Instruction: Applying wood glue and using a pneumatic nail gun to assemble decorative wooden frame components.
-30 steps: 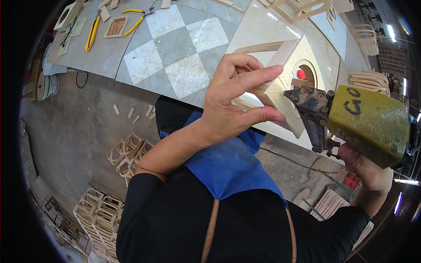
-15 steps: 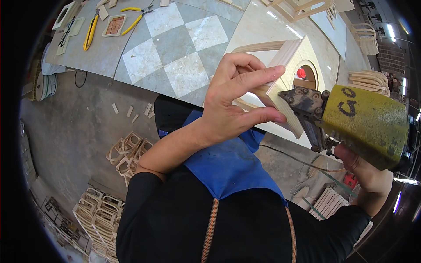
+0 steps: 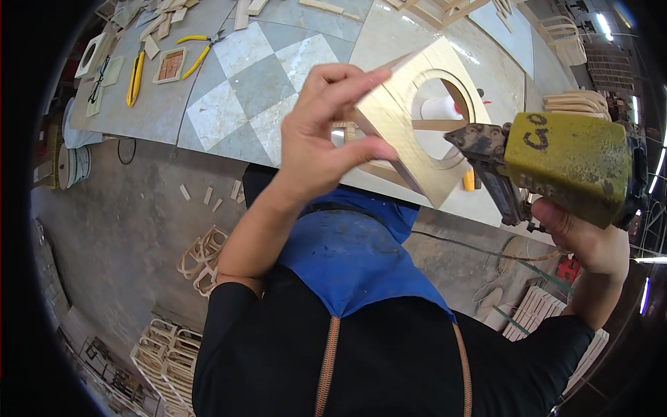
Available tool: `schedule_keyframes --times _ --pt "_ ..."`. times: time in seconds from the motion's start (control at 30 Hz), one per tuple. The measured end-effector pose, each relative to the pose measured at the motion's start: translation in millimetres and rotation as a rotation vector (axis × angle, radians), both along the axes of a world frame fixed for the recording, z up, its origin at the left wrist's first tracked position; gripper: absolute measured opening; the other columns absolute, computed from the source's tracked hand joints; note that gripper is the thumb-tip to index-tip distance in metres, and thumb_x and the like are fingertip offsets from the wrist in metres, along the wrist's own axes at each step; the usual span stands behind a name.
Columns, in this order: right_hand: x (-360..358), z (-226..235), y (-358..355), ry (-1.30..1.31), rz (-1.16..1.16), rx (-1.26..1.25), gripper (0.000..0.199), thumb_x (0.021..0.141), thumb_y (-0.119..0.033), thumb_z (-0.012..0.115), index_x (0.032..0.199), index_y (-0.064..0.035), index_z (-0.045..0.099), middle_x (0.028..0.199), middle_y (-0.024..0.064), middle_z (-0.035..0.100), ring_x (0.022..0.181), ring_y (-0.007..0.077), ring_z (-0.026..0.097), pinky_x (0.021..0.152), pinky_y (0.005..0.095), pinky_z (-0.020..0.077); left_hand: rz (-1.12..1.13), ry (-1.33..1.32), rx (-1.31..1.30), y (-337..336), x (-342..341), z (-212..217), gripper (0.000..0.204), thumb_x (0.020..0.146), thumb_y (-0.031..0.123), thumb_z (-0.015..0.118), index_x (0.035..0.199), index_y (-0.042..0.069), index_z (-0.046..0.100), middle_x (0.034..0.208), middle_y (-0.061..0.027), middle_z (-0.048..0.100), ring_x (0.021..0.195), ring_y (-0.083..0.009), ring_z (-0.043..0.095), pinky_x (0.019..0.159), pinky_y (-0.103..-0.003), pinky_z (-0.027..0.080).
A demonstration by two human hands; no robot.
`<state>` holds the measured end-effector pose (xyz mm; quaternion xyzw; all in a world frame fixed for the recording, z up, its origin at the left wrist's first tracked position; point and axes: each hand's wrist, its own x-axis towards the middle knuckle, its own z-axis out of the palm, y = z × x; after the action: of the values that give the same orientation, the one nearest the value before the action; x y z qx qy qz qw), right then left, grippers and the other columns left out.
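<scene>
My left hand [image 3: 323, 128] grips a pale wooden frame [image 3: 399, 111] by its left side, thumb and fingers on opposite edges. The frame is tilted, and its square face with a large round hole is turned toward me. In my right hand [image 3: 580, 233] is a worn yellow-green nail gun [image 3: 566, 163], held at the right; most of the grip and the fingers are hidden behind it. The gun's dark nose lies at the right edge of the round hole in the picture; whether it touches the wood I cannot tell. A white bottle with a red cap [image 3: 441, 108] shows through the hole.
On the tiled table [image 3: 236, 80] lie yellow-handled nippers [image 3: 198, 52], a yellow utility knife [image 3: 136, 80], a small square frame [image 3: 170, 65] and wood scraps. Curved wooden parts [image 3: 577, 103] are stacked at the right. Wooden frames [image 3: 167, 354] stand on the floor at lower left. A hose [image 3: 472, 247] runs below the table.
My left hand has moved left with the wooden frame and turned it, so the holed face shows more. The nail gun has shifted slightly left and up, and the frame has come away from its nose.
</scene>
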<state>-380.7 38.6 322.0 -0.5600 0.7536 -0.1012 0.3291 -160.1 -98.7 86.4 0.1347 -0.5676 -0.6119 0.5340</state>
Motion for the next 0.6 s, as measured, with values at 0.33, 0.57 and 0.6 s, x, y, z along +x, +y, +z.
schedule_keyframes --times 0.33,0.57,0.6 --pt "8 -10 -11 -0.166 -0.203 0.001 0.041 0.086 -0.018 0.080 0.121 -0.0013 0.068 0.115 0.0177 0.073 0.093 0.0316 0.074 0.077 0.0375 0.0623 0.432 -0.137 -0.124 3 -19 -14 0.065 0.085 0.033 0.082 0.139 0.005 0.058 0.124 -0.0089 0.052 0.106 -0.0192 0.055 0.098 -0.031 0.047" --pt "23 -16 -14 -0.168 -0.191 -0.021 0.044 0.088 -0.016 0.078 0.125 0.0029 0.063 0.100 0.0157 0.073 0.054 0.0130 0.050 0.047 0.0234 0.0415 0.418 -0.068 -0.134 28 -22 -6 0.070 0.073 0.021 0.090 0.135 0.004 0.062 0.122 -0.0088 0.051 0.103 -0.0173 0.054 0.086 -0.025 0.054" --pt "25 -17 -15 -0.181 -0.201 -0.026 0.045 0.089 -0.015 0.078 0.126 0.0043 0.061 0.095 0.0153 0.073 0.041 0.0073 0.041 0.037 0.0190 0.0347 0.392 -0.044 -0.127 27 -21 -8 0.071 0.069 0.017 0.092 0.133 0.004 0.065 0.121 -0.0085 0.051 0.103 -0.0165 0.054 0.083 -0.023 0.055"
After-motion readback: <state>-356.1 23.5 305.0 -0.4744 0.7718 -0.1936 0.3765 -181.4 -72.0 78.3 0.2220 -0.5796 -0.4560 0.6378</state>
